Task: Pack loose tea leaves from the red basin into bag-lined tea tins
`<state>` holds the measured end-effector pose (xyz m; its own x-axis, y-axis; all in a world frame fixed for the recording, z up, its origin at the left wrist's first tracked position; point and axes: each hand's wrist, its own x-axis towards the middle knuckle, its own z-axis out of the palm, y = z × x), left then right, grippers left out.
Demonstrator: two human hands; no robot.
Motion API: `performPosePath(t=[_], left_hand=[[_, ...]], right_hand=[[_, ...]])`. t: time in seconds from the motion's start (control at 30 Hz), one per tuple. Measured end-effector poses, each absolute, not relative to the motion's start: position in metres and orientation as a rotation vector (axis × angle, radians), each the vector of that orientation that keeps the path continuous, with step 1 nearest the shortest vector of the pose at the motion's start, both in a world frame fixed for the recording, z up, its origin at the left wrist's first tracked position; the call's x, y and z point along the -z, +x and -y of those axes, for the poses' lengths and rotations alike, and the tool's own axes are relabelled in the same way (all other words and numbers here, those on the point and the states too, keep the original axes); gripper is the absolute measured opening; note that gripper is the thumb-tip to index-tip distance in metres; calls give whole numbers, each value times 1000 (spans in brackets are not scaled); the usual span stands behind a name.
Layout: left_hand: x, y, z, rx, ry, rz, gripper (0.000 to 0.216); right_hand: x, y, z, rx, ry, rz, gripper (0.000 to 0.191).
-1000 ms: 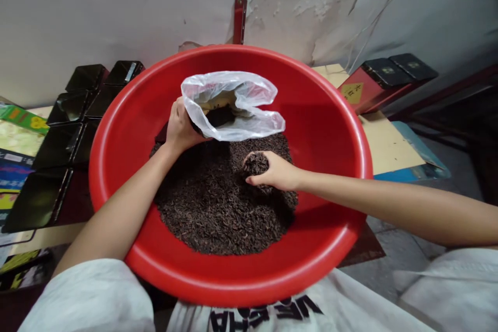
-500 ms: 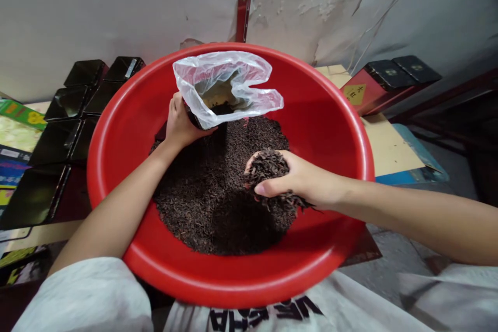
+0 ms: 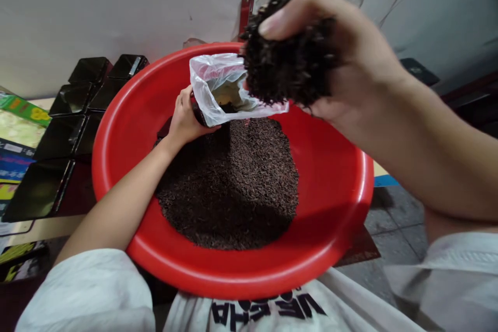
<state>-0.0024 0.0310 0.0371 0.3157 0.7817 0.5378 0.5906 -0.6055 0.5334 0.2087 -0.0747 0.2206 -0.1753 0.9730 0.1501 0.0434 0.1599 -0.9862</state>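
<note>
A wide red basin (image 3: 330, 254) holds a heap of dark loose tea leaves (image 3: 233, 192). On the basin's far left side, my left hand (image 3: 187, 119) is closed around a dark tin, mostly hidden, lined with a clear plastic bag (image 3: 202, 75). The bag's mouth gapes upward, and some dark leaves show down inside it. My right hand (image 3: 330, 41) is raised high and close to the camera, its fingers closed on a big clump of tea leaves (image 3: 291, 57). From this view the clump covers the right part of the bag's mouth.
Several dark tins (image 3: 60, 137) stand in rows left of the basin, beside printed packets (image 3: 23, 109). Behind my right wrist shows the top of another tin (image 3: 420, 71). A wall with peeling paint (image 3: 116, 5) rises at the back.
My right hand has lifted from the heap up and towards the bag's mouth, carrying the clump of leaves. My left hand still holds the lined tin in about the same place.
</note>
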Motion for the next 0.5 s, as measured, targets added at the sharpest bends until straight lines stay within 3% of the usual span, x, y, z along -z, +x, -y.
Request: performPosePath(t=[0.13,0.5], left_hand=[[-40,-6,-32,-1171,2350,-1241,103],[-44,-3,-30,-1173,2381,-1304,112]], right_hand=[[-215,184,49,-1276,-968,1353,30],[-198,176,6,-542,-1012,1748,28]])
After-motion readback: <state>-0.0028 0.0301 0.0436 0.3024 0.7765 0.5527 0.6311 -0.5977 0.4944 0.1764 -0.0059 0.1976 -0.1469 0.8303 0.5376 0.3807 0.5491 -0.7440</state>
